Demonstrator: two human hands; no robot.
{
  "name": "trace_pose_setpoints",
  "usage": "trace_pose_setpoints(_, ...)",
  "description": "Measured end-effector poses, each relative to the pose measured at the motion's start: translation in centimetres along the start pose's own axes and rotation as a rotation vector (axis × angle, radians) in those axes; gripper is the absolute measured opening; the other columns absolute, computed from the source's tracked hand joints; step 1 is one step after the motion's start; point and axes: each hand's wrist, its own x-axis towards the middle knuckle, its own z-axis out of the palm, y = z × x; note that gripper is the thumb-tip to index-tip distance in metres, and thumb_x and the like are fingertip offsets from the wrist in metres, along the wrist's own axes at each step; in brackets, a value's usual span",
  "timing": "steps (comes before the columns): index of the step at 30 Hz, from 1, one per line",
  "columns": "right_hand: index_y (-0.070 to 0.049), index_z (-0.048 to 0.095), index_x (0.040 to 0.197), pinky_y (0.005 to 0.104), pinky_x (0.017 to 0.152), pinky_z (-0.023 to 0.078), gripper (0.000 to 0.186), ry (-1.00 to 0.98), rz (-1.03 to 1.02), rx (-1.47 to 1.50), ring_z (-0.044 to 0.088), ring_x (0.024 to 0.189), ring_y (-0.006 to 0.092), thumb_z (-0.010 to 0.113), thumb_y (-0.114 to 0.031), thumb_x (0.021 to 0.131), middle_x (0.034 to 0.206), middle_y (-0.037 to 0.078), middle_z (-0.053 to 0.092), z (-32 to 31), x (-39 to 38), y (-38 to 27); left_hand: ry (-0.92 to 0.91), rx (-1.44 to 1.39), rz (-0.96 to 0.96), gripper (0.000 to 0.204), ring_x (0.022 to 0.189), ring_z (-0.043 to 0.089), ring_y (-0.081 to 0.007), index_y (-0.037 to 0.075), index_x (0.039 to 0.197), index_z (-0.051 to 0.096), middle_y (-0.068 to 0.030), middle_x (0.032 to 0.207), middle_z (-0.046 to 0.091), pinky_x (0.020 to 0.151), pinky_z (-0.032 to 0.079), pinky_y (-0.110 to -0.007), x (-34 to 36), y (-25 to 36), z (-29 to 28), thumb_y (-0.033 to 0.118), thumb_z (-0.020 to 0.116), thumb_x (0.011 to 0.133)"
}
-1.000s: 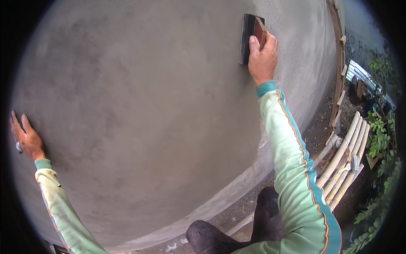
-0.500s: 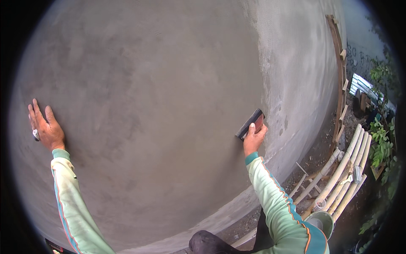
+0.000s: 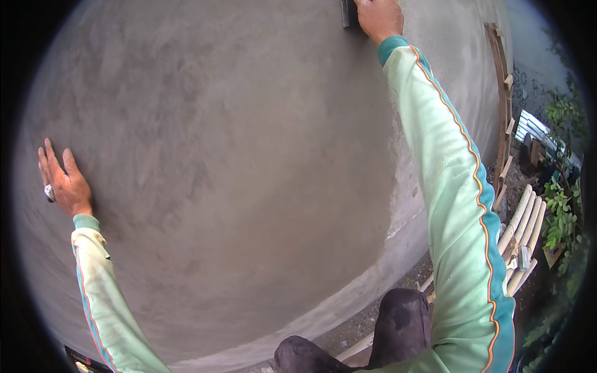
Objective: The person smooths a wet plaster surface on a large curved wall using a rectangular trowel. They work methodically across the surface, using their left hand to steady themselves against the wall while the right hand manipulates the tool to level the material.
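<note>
The right grip [image 3: 379, 17], holding the float [image 3: 346, 13], has swept up the wall [image 3: 249, 155], taking the smoothing higher. The left grip [image 3: 68, 185] stays spread wide.

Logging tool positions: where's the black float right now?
In the head view, the black float is at the top edge, right of centre and partly cut off, held in the right hand at the grey wall.

Left hand [image 3: 69, 186] on wall [image 3: 236, 186], poles [image 3: 517, 214] at right
</note>
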Motion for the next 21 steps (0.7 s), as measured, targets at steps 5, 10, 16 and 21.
trace_pose_setpoints(5, -0.010, 0.057, 0.135, 0.0477, 0.083, 0.058, 0.048, -0.091, -0.109, 0.069, 0.067, 0.102, 0.0372, 0.076, -0.020, 0.092, 0.116, 0.014, 0.061, -2.7, -15.1, -6.2, -0.003, 0.007, 0.003, 0.062, 0.155, 0.033, -0.0373, 0.025, 0.162, 0.043, -0.0097, 0.169, 0.036, 0.126, 0.028, -0.051, -0.2, 0.4, -0.3, 0.057, 0.042, 0.108)
trace_pose_setpoints(10, -0.011, 0.058, 0.135, 0.0467, 0.078, 0.060, 0.049, -0.066, -0.174, 0.137, 0.069, 0.098, 0.0365, 0.076, -0.017, 0.091, 0.115, 0.013, 0.060, -2.5, -17.7, -4.7, -0.007, -0.010, 0.000, 0.060, 0.155, 0.032, -0.0374, 0.023, 0.162, 0.042, -0.0099, 0.170, 0.036, 0.127, 0.028, -0.051, -0.2, 1.0, -0.5, 0.052, 0.043, 0.109)
trace_pose_setpoints(16, -0.004, 0.062, 0.127, 0.0522, 0.096, 0.052, 0.042, 0.175, -0.130, -0.069, 0.066, 0.111, 0.0430, 0.069, -0.034, 0.098, 0.119, 0.020, 0.067, 4.1, 4.3, 0.3, -0.019, -0.036, -0.008, 0.059, 0.156, 0.032, -0.0367, 0.022, 0.162, 0.041, -0.0100, 0.169, 0.036, 0.127, 0.026, -0.050, -0.1, 1.4, -1.0, 0.049, 0.043, 0.110)
trace_pose_setpoints(21, 0.000, 0.063, 0.125, 0.0502, 0.098, 0.052, 0.043, 0.204, -0.089, -0.037, 0.065, 0.115, 0.0424, 0.068, -0.034, 0.099, 0.121, 0.022, 0.068, 0.2, 2.6, -3.5, -0.040, -0.018, -0.033, 0.060, 0.156, 0.032, -0.0370, 0.021, 0.162, 0.042, -0.0096, 0.169, 0.036, 0.127, 0.026, -0.051, -0.3, 1.7, -1.3, 0.050, 0.043, 0.109)
